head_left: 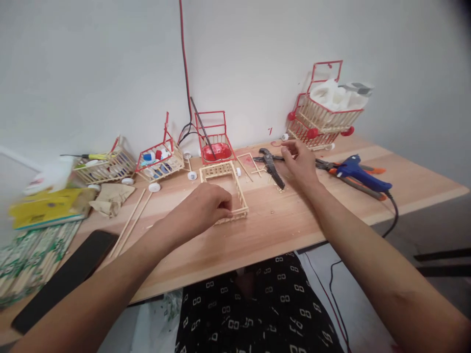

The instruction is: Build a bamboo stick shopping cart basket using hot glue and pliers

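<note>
A small basket of pale wooden sticks, with a white wheel by its far right corner, rests on the table before me. My left hand is closed at its near left side, fingertips at the near rim, and covers that corner. To the right, my right hand hovers low over the tools with its thumb and fingers slightly apart. Just left of it lie dark pliers. Behind the wrist are a blue glue gun and orange-handled pliers, partly overlapping. Nothing is visible between the right fingers.
Along the wall stand miniature stick carts, one holding a red paint dish and brush, another holding white rolls. On the left are a black phone, two loose sticks, a yellow packet and wrapped chopsticks. A cord hangs off the right edge.
</note>
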`<state>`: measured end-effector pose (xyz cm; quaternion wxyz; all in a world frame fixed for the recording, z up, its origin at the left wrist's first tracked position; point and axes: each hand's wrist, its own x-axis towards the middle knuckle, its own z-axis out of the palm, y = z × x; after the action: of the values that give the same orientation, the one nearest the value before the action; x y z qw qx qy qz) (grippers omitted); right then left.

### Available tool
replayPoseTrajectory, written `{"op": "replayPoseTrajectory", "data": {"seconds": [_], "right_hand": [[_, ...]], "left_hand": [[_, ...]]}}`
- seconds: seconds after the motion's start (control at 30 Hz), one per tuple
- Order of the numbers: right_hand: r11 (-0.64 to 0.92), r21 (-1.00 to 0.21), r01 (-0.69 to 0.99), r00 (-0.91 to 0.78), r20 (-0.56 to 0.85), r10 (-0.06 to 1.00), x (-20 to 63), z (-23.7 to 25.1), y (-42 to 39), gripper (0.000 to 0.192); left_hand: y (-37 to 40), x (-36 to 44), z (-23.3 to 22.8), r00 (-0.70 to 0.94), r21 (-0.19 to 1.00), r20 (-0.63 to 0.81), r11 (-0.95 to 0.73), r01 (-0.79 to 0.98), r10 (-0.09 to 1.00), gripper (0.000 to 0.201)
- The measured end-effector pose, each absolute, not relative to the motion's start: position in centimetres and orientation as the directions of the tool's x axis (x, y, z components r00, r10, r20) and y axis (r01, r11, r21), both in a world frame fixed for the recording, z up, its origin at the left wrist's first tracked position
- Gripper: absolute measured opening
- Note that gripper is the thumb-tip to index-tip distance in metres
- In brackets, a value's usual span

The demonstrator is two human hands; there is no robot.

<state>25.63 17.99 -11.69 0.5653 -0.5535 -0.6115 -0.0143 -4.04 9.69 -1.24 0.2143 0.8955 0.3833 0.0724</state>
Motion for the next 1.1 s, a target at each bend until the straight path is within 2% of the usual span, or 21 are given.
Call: {"op": "replayPoseTrajectory", "data": {"seconds": [0.7,1.1], "right_hand": [[0.372,-0.595,0.713,0.232,0.7,0.675,25.45,-11.93,17.92,0.017],[0.365,-0.596,0.716,0.23,0.694,0.682,25.62,-12.06,18.04,0.018]], "left_hand": [[9.48,-4.2,-1.65,0.699,0.479,-0.006,-0.612,0.63,0.715,0.018],[9.02,-4.18,-1.88,0.691,0.424,0.007,-0.628,0.653,0.723,0.017]]}}
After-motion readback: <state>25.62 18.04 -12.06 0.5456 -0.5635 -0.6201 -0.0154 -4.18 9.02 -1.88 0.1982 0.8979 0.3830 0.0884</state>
